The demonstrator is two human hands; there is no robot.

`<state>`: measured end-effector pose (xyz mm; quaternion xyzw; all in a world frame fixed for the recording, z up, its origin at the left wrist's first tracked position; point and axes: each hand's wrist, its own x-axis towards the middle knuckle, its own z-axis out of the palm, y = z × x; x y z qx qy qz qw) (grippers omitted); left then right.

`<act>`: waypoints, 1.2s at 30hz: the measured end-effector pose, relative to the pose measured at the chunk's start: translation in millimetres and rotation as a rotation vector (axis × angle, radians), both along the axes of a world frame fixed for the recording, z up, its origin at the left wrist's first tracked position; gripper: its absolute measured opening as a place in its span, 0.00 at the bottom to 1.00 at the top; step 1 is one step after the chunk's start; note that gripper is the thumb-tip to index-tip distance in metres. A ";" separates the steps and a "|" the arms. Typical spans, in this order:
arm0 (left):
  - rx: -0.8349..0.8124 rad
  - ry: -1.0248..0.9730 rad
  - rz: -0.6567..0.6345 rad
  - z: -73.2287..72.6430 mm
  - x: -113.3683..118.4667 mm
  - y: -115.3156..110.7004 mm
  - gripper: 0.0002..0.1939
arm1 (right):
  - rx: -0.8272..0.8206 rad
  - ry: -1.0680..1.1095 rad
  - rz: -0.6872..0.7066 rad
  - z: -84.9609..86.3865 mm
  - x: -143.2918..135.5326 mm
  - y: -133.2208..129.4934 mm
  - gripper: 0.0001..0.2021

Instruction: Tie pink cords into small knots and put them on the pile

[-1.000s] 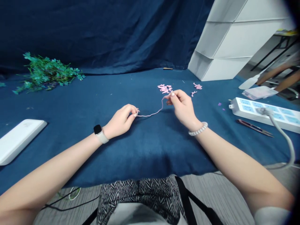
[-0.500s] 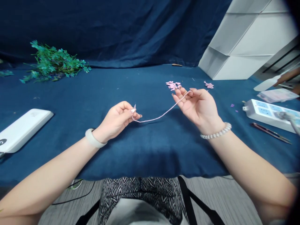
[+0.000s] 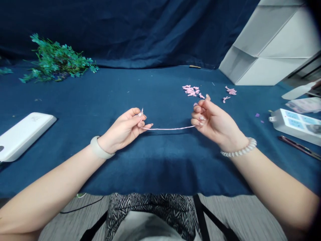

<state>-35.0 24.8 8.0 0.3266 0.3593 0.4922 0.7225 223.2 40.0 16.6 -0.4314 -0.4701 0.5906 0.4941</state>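
Observation:
A thin pink cord runs nearly straight between my two hands, a little above the blue cloth. Its left end is pinched by the thumb and fingertips of my left hand, where a short tip sticks up. My right hand has its fingers curled round the other end, which is hidden inside the fist. Just beyond my right hand lies a small heap of pink knotted cord pieces. Two more such pieces rest farther right.
Green artificial sprigs lie at the back left. A white power bank is at the left. On the right are a white power strip, thread snips and a white box-like stand. Blue cloth covers the table.
The cord has gone from slack and sagging to nearly straight. My right hand's fingers, spread before, have closed round its end. The view has shifted slightly.

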 end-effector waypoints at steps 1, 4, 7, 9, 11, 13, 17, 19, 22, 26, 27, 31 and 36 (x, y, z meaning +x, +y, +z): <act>-0.015 -0.005 -0.001 -1.6 -0.1 1.0 0.07 | 0.005 0.007 -0.002 -1.7 -0.6 -0.1 0.15; -0.043 -0.016 -0.005 -6.9 -0.9 4.5 0.07 | -0.002 0.069 0.013 -6.8 -3.2 -1.1 0.09; -0.077 -0.010 0.001 -10.6 -2.3 7.7 0.08 | -0.043 0.164 0.022 -9.9 -6.2 -2.4 0.09; -0.100 0.002 0.006 -11.9 -3.2 9.1 0.08 | -0.049 0.190 0.024 -10.7 -7.8 -3.1 0.09; -0.116 0.012 0.004 -12.4 -3.9 9.8 0.07 | -0.042 0.191 0.030 -11.0 -8.9 -3.6 0.10; -0.128 0.019 -0.001 -12.4 -4.0 9.9 0.07 | -0.047 0.201 0.037 -11.2 -9.5 -4.0 0.12; -0.136 0.077 0.029 -11.8 -2.9 8.6 0.07 | -0.075 0.219 0.039 -11.2 -10.6 -4.8 0.18; -0.137 0.107 0.040 -11.5 -2.3 7.7 0.06 | -0.092 0.214 0.033 -11.0 -11.2 -5.2 0.21; -0.140 0.095 0.036 -10.8 -2.2 6.8 0.07 | -0.115 0.227 0.036 -11.4 -12.0 -5.5 0.23; -0.141 0.061 -0.010 -9.7 -3.6 6.8 0.08 | -0.135 0.271 0.051 -14.0 -13.1 -5.3 0.18; -0.150 0.064 -0.019 -9.3 -3.9 7.0 0.09 | -0.140 0.271 0.053 -14.9 -13.5 -5.2 0.16; -0.221 0.093 -0.027 -7.8 -3.4 8.3 0.13 | -0.166 0.268 0.039 -18.4 -14.5 -4.4 0.12; -0.316 0.083 -0.052 -5.9 -3.6 10.3 0.17 | -0.198 0.259 0.018 -23.2 -13.6 -1.9 0.11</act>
